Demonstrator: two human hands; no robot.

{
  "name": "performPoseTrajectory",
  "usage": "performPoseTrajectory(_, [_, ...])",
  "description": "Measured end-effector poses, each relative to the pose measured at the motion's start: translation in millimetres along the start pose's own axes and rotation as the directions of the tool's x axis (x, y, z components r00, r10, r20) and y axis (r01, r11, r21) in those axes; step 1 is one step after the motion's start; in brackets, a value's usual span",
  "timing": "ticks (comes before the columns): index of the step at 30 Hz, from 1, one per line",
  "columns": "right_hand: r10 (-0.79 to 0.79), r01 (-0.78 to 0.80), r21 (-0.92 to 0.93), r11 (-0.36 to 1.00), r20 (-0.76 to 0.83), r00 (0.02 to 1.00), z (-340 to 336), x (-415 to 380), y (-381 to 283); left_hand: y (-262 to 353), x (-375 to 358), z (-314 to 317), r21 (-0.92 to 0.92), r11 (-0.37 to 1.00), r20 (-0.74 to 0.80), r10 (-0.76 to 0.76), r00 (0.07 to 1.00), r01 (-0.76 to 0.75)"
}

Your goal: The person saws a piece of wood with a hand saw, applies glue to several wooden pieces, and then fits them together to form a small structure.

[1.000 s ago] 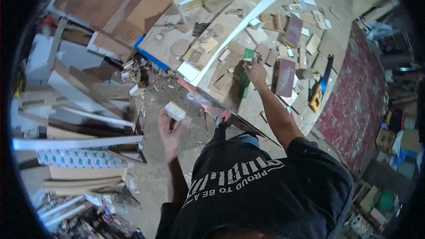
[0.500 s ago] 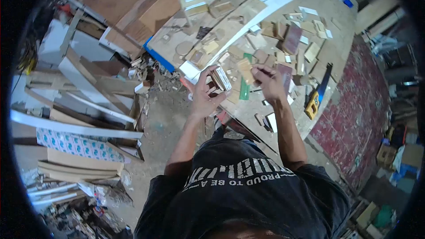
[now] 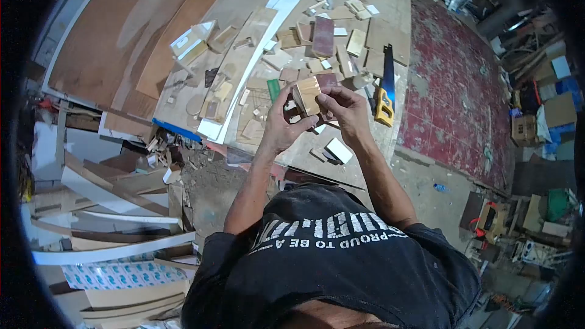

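My left hand (image 3: 284, 127) is wrapped round a small box-like wooden piece, its fingers at the left side and thumb below. A light wooden piece (image 3: 308, 95) lies against the front of it, facing up. My right hand (image 3: 344, 109) pinches the right edge of this light piece with thumb and fingers. Both hands are close together above the near part of the wooden table (image 3: 244, 146). Behind them lie a green strip (image 3: 273, 89) and a dark red block (image 3: 323, 36).
Small wood offcuts are scattered over the table. A handsaw with yellow handle (image 3: 384, 108) lies to the right. Long white strips (image 3: 259, 55) cross the table. A white-topped block (image 3: 339, 150) sits near the front edge. Curved boards (image 3: 116, 250) are stacked at the left.
My right hand has brought the light wooden piece over to the piece in my left hand. The view has turned, so the table and saw appear further left.
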State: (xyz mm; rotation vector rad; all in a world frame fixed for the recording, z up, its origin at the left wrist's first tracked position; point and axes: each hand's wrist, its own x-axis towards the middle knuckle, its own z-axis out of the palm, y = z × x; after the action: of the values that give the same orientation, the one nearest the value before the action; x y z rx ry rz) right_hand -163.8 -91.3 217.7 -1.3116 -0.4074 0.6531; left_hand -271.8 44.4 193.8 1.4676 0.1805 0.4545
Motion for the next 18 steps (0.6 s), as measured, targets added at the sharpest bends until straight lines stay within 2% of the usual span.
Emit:
performPoseTrajectory(2, [-0.012,0.012,0.001,1.0,-0.008,1.0,-7,-3,-4,2,5,7,-0.06,0.998,0.086,-0.02,0.996,0.025])
performPoseTrajectory(4, [-0.019,0.018,0.039,0.999,0.021,1.0,-15,-5,-7,0,8,13,-0.073,0.997,0.11,-0.023,0.994,0.031])
performPoseTrajectory(6, [-0.025,0.025,0.003,1.0,-0.013,1.0,-20,-6,-9,-3,12,19,-0.083,0.996,0.133,-0.026,0.991,0.037])
performPoseTrajectory(9, [-0.062,0.059,-0.046,0.997,-0.059,0.996,-26,-8,-10,-9,16,28,-0.065,0.998,0.138,0.001,0.99,0.008])
performPoseTrajectory(11, [-0.087,0.074,-0.128,0.989,-0.101,0.991,-27,-11,-13,-16,20,31,-0.001,0.995,0.125,0.097,0.987,-0.098])
performPoseTrajectory(13, [-0.068,0.052,-0.144,0.988,-0.109,0.992,-31,-11,-14,-15,23,33,0.046,0.994,0.133,0.097,0.986,-0.103])
performPoseTrajectory(15, [-0.315,0.228,-0.423,0.877,-0.148,0.937,-31,-11,-14,-14,25,35,0.093,0.989,0.132,0.1,0.986,-0.113])
performPoseTrajectory(16, [-0.333,0.204,-0.507,0.837,-0.179,0.926,-26,-17,-25,-14,26,36,0.128,0.986,0.117,0.089,0.989,-0.104])
performPoseTrajectory(17, [-0.339,0.21,-0.508,0.835,-0.175,0.924,-29,-15,-25,-14,26,38,0.163,0.982,0.1,0.079,0.992,-0.095])
performPoseTrajectory(18, [-0.49,0.349,-0.639,0.685,-0.05,0.871,-34,-13,-22,-9,27,41,0.215,0.973,0.096,0.068,0.993,-0.087])
